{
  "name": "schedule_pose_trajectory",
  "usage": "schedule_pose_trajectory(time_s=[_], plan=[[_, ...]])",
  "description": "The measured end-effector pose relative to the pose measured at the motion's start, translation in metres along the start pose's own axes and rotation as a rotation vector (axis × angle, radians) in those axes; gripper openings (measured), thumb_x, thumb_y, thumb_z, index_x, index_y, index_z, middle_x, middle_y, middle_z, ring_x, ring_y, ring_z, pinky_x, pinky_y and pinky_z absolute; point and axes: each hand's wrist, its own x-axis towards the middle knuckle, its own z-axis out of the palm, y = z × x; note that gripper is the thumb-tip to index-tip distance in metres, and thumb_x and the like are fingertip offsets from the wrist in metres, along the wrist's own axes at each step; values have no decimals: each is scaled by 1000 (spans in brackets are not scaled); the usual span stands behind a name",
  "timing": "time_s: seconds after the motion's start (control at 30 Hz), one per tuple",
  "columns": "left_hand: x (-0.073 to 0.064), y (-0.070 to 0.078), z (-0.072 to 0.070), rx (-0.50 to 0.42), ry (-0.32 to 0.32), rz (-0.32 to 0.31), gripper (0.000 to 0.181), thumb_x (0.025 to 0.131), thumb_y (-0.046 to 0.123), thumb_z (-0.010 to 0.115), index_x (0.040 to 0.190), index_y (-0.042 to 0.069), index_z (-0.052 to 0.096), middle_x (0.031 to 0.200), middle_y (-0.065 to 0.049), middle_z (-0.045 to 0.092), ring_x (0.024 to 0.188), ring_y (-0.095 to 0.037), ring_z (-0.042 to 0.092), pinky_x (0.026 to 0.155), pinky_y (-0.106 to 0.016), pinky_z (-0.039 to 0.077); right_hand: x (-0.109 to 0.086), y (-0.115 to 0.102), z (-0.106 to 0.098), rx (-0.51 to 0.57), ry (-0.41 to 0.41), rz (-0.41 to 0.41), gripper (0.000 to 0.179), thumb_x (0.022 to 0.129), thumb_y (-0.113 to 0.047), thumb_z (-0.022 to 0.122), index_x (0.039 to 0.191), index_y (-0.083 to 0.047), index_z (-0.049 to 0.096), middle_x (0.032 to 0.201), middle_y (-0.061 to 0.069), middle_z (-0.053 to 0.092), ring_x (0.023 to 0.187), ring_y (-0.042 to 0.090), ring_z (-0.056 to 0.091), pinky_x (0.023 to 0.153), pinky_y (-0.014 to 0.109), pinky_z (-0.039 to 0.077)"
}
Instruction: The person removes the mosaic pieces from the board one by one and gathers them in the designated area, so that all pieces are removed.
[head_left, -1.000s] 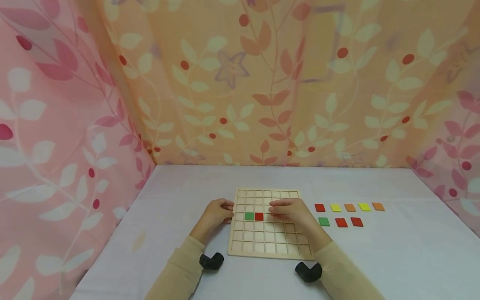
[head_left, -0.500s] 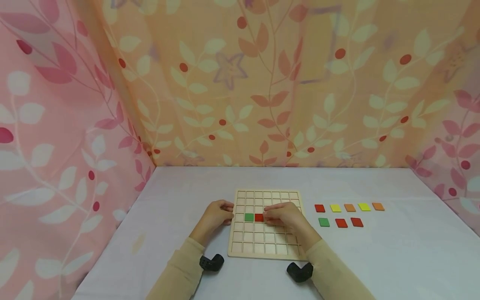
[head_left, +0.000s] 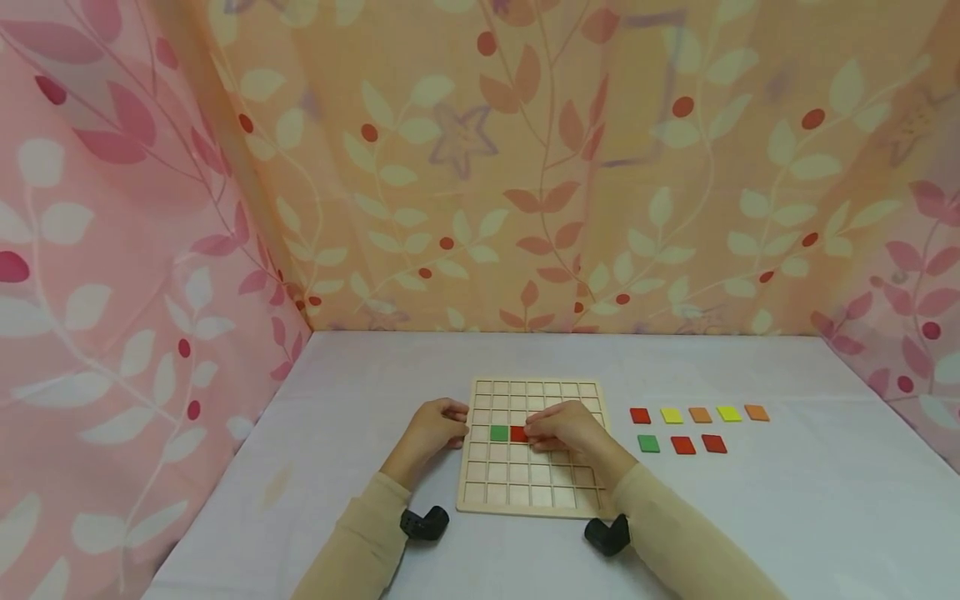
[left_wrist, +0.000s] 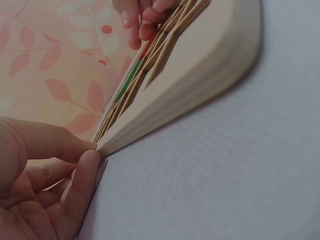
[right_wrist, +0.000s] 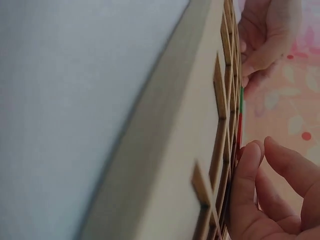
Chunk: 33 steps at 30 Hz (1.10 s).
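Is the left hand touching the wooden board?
Touching: in the left wrist view, the left hand has thumb and finger pressed against the wooden grid board's edge.

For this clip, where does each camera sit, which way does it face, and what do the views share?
Head: worn high, looking forward and down at the table; both sleeves, left hand, right hand show.
Left wrist: low at the table surface, looking along the board; left fingers touch its edge.
Right wrist: low, rolled sideways, facing the board edge; right fingers show.
Shared: all three show the board, green tile and red tile; each wrist view shows the other hand.
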Motion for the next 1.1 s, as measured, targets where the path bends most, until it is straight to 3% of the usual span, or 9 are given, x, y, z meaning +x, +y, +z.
schedule_pose_trajectory(time_s=[0.7,1.1], plan=[[0,1,-1,7,1,-10,31,83,-5,66,114,-4,66,94,-10,63,69,-12,58,59,-21,56,2,-5,6,-85,46,23,20,83,5,72,103,11,70,76,11,72,57,9,65,58,22,59],[1,-1,-2,8,-10,2,34,81,-6,69,115,-5,64,100,-14,65,76,-14,61,61,-24,58,4,-4,5,-51,52,33,22,84,2,72,104,12,70,72,5,71,59,9,66,60,23,60]])
